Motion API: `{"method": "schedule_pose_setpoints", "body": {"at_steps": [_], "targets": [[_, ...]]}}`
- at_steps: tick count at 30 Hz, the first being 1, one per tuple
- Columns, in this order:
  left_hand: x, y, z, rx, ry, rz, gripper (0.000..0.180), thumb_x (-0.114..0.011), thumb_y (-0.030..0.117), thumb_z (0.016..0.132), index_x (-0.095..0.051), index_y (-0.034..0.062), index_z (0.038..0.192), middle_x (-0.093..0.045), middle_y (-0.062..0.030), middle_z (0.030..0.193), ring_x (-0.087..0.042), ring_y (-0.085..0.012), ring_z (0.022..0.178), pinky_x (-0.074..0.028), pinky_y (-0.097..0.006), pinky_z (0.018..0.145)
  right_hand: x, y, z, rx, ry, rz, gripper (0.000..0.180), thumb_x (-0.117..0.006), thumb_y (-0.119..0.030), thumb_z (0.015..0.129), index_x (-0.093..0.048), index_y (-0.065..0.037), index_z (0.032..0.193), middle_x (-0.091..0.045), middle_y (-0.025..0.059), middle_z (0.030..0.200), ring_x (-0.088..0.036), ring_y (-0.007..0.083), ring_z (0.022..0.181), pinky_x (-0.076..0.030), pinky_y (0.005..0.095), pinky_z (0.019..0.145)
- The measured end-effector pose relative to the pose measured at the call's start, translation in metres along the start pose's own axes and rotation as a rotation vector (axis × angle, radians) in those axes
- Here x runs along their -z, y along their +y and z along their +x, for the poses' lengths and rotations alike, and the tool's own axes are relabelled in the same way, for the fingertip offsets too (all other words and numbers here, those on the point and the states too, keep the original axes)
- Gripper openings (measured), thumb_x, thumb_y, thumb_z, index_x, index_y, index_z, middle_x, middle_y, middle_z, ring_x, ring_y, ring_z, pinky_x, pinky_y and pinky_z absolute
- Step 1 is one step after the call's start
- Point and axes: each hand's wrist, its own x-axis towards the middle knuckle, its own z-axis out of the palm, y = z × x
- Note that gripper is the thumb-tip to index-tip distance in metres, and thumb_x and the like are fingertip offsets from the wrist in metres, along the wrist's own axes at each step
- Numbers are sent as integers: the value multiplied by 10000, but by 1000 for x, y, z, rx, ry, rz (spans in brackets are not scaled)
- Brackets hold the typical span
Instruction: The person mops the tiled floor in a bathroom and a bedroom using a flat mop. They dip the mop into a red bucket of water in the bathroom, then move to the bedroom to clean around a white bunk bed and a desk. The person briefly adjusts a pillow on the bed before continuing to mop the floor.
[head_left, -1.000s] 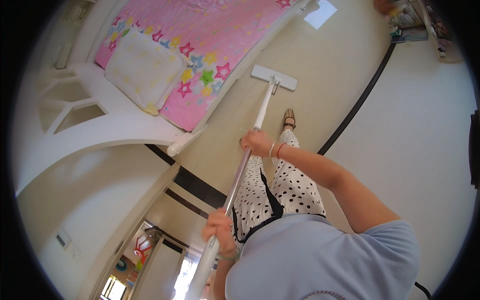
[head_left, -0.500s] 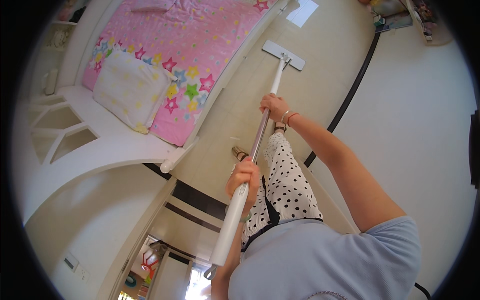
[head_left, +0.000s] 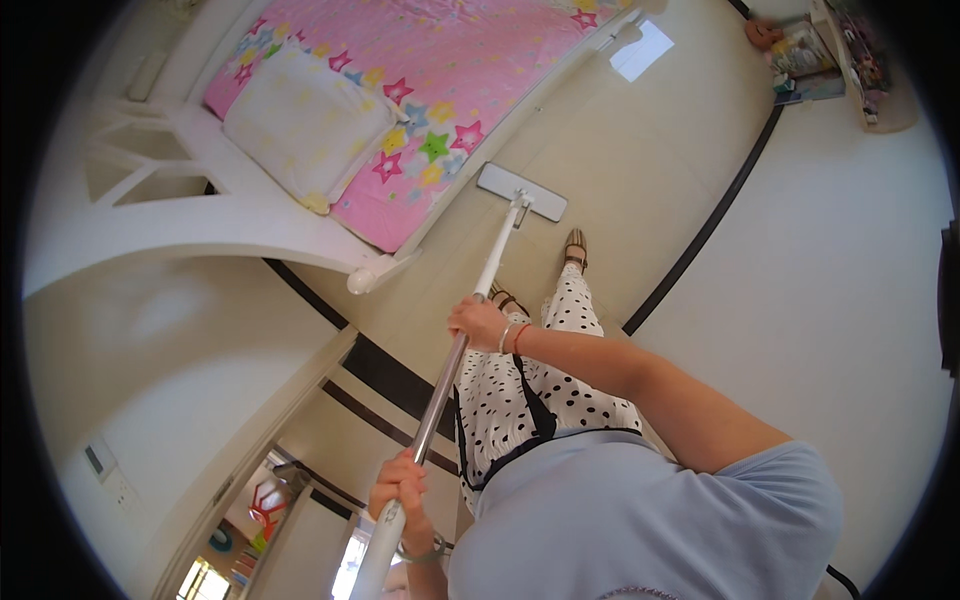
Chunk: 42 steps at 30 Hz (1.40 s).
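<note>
Mop head [head_left: 521,192] has drawn back beside the bed [head_left: 420,110]; both hands [head_left: 478,322] clamp the pole [head_left: 470,330]; keep it flat.

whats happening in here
A person is mopping a bedroom floor. The right hand grips the middle of the mop handle and the left hand grips it near the top end. The flat mop head rests on the pale floor just beside the white bed with its pink star cover.
</note>
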Motion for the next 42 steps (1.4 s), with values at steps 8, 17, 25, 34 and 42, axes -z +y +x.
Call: {"method": "schedule_pose_setpoints", "body": {"at_steps": [8, 17, 25, 34, 42], "targets": [[34, 23, -78, 66, 378, 137, 122, -436, -30, 881, -389, 41, 792, -492, -90, 690, -516, -193, 702, -468, -510, 920, -62, -73, -3, 187, -317, -33, 69, -680, -232, 752, -666, -198, 810, -641, 19, 854, -609, 260, 962, -514, 449, 758], [46, 55, -61, -32, 297, 100, 120, -513, 14, 866, -417, 45, 803, -529, -99, 710, -540, -205, 698, -487, -499, 880, -44, -106, -9, 171, -399, 18, 114, -679, -246, 766, -676, -163, 844, -650, 78, 881, -648, 296, 918, -528, 426, 731], [20, 30, 0, -172, -381, -111, 179, -656, -59, 769, -517, 53, 778, -603, -90, 776, -622, -246, 786, -494, -493, 899, 18, -29, -67, -10, 1, 41, 89, -673, -117, 730, -601, -150, 770, -604, 19, 801, -595, 262, 879, -519, 384, 716], [84, -16, -9, -118, -385, -144, 217, -657, -118, 736, -504, 35, 718, -607, -90, 757, -634, -233, 779, -497, -468, 916, -39, -39, -48, 15, 136, 27, 119, -672, -80, 712, -572, -143, 725, -580, 15, 741, -568, 257, 812, -486, 374, 715], [224, -8, -72, 46, -81, -33, 209, -610, -95, 788, -456, 42, 751, -595, -105, 763, -615, -234, 774, -482, -502, 928, -154, -167, 15, 108, -95, 71, 70, -664, -118, 743, -640, -168, 786, -622, 21, 785, -596, 243, 888, -518, 391, 713]]}}
